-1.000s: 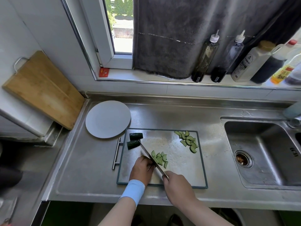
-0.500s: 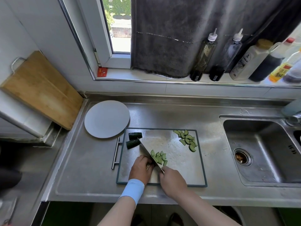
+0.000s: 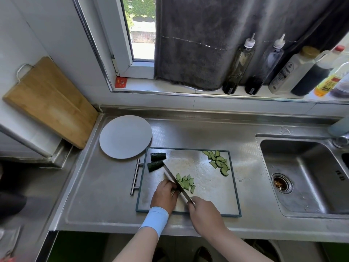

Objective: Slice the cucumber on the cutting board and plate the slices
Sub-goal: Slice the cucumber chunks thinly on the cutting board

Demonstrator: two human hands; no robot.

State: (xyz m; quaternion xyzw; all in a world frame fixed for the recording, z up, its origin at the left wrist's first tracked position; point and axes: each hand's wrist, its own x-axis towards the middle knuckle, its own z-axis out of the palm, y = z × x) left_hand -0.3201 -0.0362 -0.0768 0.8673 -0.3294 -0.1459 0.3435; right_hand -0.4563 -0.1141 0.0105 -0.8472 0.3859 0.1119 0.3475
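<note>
We wrap our right hand (image 3: 203, 210) tightly round the handle of the long steel kitchen knife (image 3: 175, 180). Its blade runs diagonally away from us across the steel-faced rectangular cutting board with the dark green rim (image 3: 235, 186).

Our left hand (image 3: 166, 195) sits just left of the blade, fingers curled down on the cucumber piece being cut (image 3: 172, 192). Only a sliver of that piece shows at the fingertips. The knuckles stand against the flat of the blade, which we judge steers each cut and keeps the fingertips tucked back from the edge.

The fresh pale green half-moon slices (image 3: 186, 182) lie just right of the blade, on the side away from the holding hand. A second heap of slices (image 3: 219, 161) sits near the board's far right corner, well apart from the knife, probably so the cutting area has room. Two dark green uncut cucumber chunks (image 3: 158, 156) wait at the far left corner, close to the knife tip.

The round pale grey plate (image 3: 125, 137) rests on the steel counter just beside that corner. No slices are on it yet, and it is near enough for an easy transfer.
</note>
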